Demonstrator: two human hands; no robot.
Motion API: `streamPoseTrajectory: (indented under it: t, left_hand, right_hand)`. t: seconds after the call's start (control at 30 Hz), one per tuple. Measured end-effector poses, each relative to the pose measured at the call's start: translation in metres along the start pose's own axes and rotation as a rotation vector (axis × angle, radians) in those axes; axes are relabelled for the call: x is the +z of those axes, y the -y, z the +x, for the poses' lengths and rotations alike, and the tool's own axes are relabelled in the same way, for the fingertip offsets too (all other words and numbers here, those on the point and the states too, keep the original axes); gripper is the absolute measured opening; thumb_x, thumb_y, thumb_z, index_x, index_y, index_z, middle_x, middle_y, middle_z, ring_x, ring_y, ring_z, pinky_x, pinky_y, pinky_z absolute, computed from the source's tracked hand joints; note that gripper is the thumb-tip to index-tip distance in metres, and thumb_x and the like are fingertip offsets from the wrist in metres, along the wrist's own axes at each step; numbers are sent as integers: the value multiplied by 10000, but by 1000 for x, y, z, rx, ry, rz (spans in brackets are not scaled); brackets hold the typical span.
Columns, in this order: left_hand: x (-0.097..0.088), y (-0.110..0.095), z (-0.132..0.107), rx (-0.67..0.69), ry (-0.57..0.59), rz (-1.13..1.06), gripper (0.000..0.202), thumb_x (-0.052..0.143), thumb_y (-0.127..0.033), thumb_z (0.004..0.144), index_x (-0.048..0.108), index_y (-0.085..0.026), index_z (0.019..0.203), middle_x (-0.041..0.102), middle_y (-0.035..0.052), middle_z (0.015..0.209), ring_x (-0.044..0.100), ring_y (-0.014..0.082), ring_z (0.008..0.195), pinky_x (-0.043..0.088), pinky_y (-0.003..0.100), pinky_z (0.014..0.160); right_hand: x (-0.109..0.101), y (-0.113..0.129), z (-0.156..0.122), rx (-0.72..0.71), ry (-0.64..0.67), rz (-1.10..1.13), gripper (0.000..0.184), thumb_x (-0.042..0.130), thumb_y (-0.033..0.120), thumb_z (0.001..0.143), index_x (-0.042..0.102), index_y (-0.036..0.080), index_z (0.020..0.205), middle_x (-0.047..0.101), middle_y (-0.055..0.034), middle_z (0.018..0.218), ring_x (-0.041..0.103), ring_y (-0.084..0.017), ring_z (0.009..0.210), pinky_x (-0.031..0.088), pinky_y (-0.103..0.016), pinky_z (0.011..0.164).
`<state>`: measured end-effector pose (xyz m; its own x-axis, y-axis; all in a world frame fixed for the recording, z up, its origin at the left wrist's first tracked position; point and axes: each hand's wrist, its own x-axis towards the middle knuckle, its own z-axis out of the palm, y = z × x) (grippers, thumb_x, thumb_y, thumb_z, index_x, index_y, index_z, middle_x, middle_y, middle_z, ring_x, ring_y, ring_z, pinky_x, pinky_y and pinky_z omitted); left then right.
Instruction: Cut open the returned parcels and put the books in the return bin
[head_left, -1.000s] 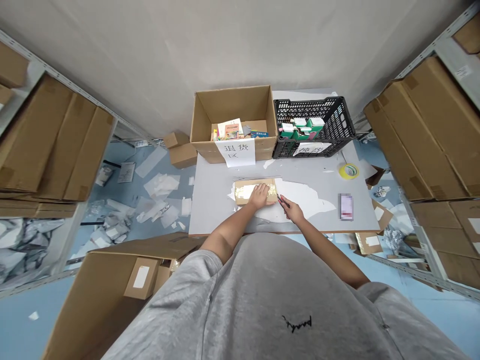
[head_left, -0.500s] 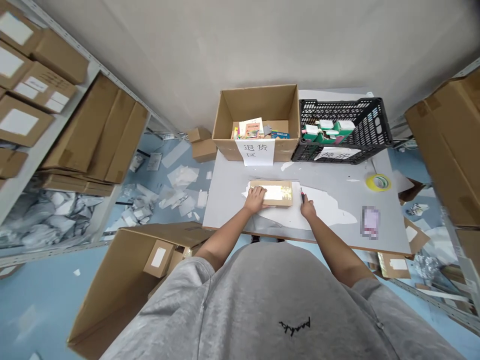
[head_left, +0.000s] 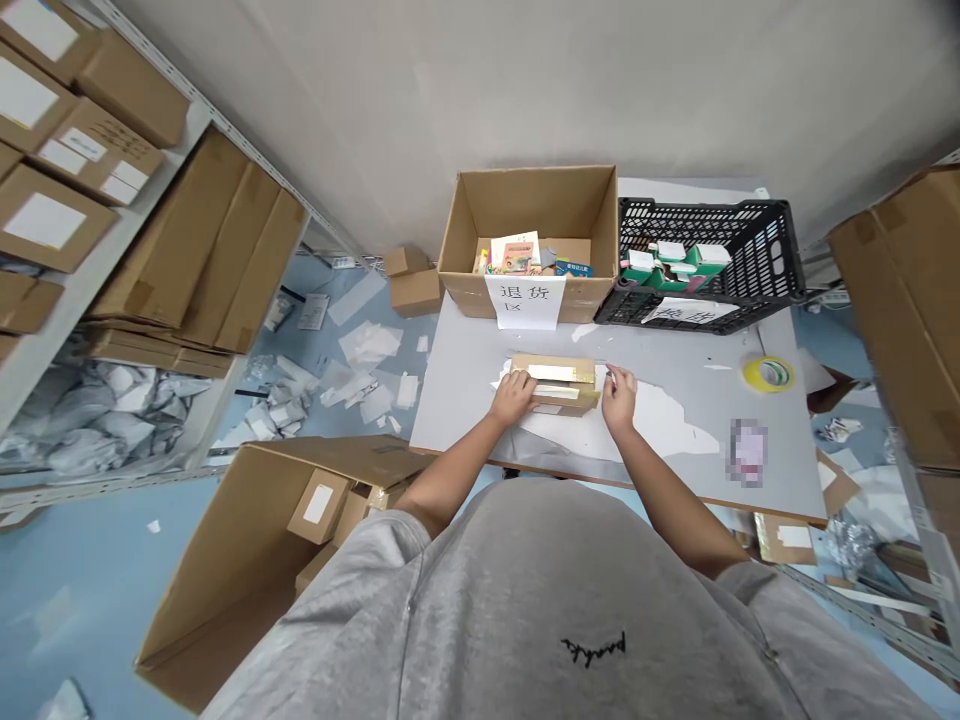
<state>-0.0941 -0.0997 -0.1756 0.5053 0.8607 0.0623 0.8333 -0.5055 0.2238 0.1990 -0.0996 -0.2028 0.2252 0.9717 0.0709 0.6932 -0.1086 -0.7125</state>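
A small cardboard box [head_left: 556,367] lies on white paper at the table's front, its upper side showing a white label and shiny tape. My left hand [head_left: 514,398] grips its left end, with the fingers over the top. At the box's right end is my right hand [head_left: 619,398], raised and closed around a utility knife [head_left: 609,375]. Only a small dark bit of the knife shows at the fingertips; the rest is hidden in the hand. Along the box's middle runs a pale band between two brown faces; whether it is an open seam I cannot tell.
Behind stand a large carton [head_left: 525,297] of booklets and a black crate [head_left: 765,260] with green-and-white boxes. Yellow tape [head_left: 768,374] lies at the table's right. An open carton [head_left: 217,560] is on the floor at left, beside shelving [head_left: 199,120]. Paper scraps litter the floor.
My right hand has turned upward and come closer to the box's right end, hiding most of the knife. The box now shows two faces with a pale band between. The view has shifted slightly.
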Motion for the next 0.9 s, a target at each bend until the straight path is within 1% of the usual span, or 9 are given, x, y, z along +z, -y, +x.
streamPoseTrajectory:
  t: [0.07, 0.13, 0.2, 0.27, 0.37, 0.47, 0.6, 0.73, 0.9]
  left_hand:
    - [-3, -4, -11, 10, -23, -8, 262, 681, -327, 979, 652, -189, 1200, 628, 134, 1189, 585, 291, 1129, 440, 384, 916]
    - [-6, -8, -26, -5, -17, -26, 170, 557, -264, 1041, 678, -208, 1147, 652, 114, 1130, 607, 260, 1086, 456, 361, 877]
    - [-9, -10, -41, -42, 17, -45, 213, 488, -231, 1063, 701, -218, 1063, 665, 97, 1062, 621, 235, 1036, 468, 342, 850]
    - [-12, -9, -50, -74, 60, -74, 213, 505, -217, 1050, 712, -221, 999, 671, 86, 1042, 624, 222, 1033, 480, 327, 848]
    - [-19, -6, -53, -61, 119, -171, 140, 612, -305, 1008, 725, -224, 1000, 668, 72, 1080, 621, 218, 1081, 495, 314, 886]
    - [-24, -5, -44, -87, 172, -266, 265, 554, -425, 1041, 733, -230, 1049, 646, 59, 1119, 630, 205, 1086, 512, 301, 905]
    - [-24, -7, -25, -153, 199, -190, 256, 557, -360, 1027, 712, -214, 1169, 620, 96, 1246, 606, 237, 1184, 514, 342, 991]
    - [-18, -8, -10, -103, 128, -73, 468, 630, -281, 950, 606, -189, 1409, 470, 157, 1559, 404, 312, 1472, 358, 465, 1209]
    - [-5, -6, 7, -262, 111, -36, 913, 678, -362, 900, 254, -76, 1657, 142, 194, 1746, 81, 324, 1627, 160, 488, 1305]
  right_hand:
    - [-4, 19, 2, -93, 131, 32, 459, 365, 337, 1038, 669, 186, 1347, 659, -145, 1267, 615, -263, 1176, 489, -413, 1060]
    - [-6, 33, 1, -169, 343, 7, 389, 454, 321, 1019, 711, 216, 1292, 709, -112, 1197, 664, -249, 1078, 524, -397, 1002]
    - [-5, 40, -3, -229, 507, -90, 349, 572, 281, 966, 732, 241, 1273, 730, -90, 1209, 667, -261, 1122, 520, -407, 1019]
    - [-1, 44, -9, -266, 570, -214, 417, 654, 236, 906, 718, 238, 1319, 716, -95, 1294, 629, -285, 1237, 487, -429, 1085]
    - [6, 46, -23, -284, 548, -343, 596, 653, 208, 891, 602, 196, 1484, 614, -127, 1480, 524, -311, 1396, 413, -451, 1181]
    - [12, 47, -36, -285, 478, -402, 732, 629, 225, 898, 449, 186, 1607, 455, -120, 1634, 370, -333, 1521, 342, -485, 1235]
    - [19, 50, -42, -281, 385, -429, 854, 622, 319, 912, 272, 212, 1684, 244, -92, 1742, 155, -356, 1606, 281, -562, 1246]
    - [30, 53, -36, -184, 341, -473, 933, 624, 425, 918, 166, 213, 1703, 47, -97, 1777, 71, -379, 1616, 282, -606, 1221]
    - [43, 52, -28, -33, 317, -526, 976, 639, 443, 899, 159, 147, 1696, -7, -126, 1773, 93, -373, 1614, 268, -555, 1242]
